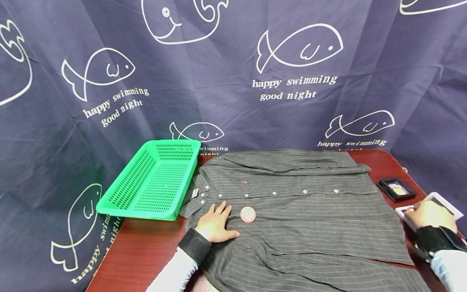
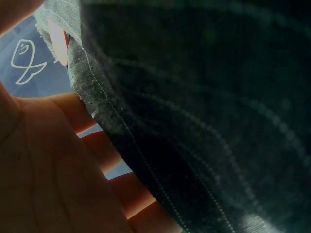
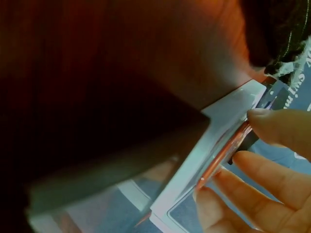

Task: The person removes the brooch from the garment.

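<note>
Dark wooden table [image 1: 146, 247] before fish-print curtain [image 1: 233, 81].

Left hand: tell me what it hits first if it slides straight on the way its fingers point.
Probably the shirt's button placket: the left hand lies flat on the shirt, fingers pointing away toward it. The pink disc sits just beside that line.
</note>
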`<action>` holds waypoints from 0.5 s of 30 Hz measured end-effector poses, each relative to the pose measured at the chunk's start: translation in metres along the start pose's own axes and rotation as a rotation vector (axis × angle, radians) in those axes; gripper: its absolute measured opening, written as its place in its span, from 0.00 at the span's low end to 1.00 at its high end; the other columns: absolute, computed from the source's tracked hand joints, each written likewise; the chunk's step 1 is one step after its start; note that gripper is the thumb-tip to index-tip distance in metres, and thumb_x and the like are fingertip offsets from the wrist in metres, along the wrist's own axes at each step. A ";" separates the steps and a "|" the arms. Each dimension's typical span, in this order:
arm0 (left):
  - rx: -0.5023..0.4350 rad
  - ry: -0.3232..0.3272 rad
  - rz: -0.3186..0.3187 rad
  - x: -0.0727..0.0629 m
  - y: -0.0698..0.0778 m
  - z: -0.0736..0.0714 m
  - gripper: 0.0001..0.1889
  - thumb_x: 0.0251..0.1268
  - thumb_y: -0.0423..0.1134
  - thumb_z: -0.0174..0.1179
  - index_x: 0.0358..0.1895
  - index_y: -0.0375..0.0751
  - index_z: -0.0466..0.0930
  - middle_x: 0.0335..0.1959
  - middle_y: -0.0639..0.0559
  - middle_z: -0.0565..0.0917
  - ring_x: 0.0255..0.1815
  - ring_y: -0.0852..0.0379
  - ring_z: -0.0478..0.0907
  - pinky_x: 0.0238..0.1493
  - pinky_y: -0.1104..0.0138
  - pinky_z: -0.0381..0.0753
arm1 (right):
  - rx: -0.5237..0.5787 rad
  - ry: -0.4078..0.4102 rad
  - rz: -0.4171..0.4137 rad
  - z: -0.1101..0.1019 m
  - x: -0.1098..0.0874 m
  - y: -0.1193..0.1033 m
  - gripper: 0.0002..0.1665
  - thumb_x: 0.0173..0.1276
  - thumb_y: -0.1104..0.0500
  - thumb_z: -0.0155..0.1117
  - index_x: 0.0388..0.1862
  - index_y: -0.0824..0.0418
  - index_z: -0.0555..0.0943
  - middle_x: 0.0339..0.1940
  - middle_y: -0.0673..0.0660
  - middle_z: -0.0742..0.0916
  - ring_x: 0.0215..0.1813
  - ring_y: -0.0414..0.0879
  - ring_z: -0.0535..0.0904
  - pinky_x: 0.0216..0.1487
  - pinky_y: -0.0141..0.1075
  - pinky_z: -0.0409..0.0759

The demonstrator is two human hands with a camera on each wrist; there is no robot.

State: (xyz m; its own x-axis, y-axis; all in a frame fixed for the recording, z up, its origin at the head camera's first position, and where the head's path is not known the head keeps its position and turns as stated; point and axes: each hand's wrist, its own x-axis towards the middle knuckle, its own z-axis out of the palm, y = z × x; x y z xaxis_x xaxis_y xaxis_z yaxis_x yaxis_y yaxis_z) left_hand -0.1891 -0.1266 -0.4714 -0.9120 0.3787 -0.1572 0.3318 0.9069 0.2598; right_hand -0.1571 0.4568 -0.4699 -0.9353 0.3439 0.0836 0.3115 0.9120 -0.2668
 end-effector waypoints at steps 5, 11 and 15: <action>0.000 0.001 -0.001 0.001 -0.001 0.001 0.46 0.51 0.64 0.65 0.72 0.42 0.66 0.75 0.41 0.64 0.73 0.30 0.60 0.63 0.40 0.70 | 0.007 -0.016 -0.004 0.000 0.003 0.003 0.13 0.54 0.60 0.57 0.20 0.70 0.81 0.29 0.77 0.82 0.25 0.70 0.76 0.22 0.57 0.70; 0.000 0.001 -0.002 0.001 -0.001 0.001 0.46 0.51 0.64 0.65 0.72 0.42 0.66 0.75 0.42 0.64 0.73 0.30 0.60 0.63 0.40 0.70 | 0.009 -0.004 -0.028 -0.001 0.005 0.007 0.13 0.56 0.60 0.58 0.17 0.65 0.81 0.28 0.75 0.83 0.23 0.66 0.77 0.20 0.53 0.69; -0.003 -0.003 -0.005 0.002 -0.001 0.001 0.46 0.51 0.64 0.64 0.72 0.42 0.66 0.75 0.42 0.64 0.74 0.30 0.59 0.63 0.40 0.70 | 0.027 0.053 -0.020 -0.011 0.004 0.003 0.13 0.55 0.61 0.59 0.25 0.73 0.81 0.30 0.76 0.83 0.26 0.69 0.77 0.21 0.53 0.70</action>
State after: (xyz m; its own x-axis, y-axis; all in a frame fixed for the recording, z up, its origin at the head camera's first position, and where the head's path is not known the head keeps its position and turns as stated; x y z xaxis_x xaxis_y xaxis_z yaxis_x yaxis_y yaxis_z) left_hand -0.1910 -0.1269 -0.4729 -0.9130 0.3747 -0.1613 0.3264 0.9081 0.2623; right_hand -0.1581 0.4631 -0.4596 -0.9308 0.3376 0.1402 0.2873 0.9127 -0.2905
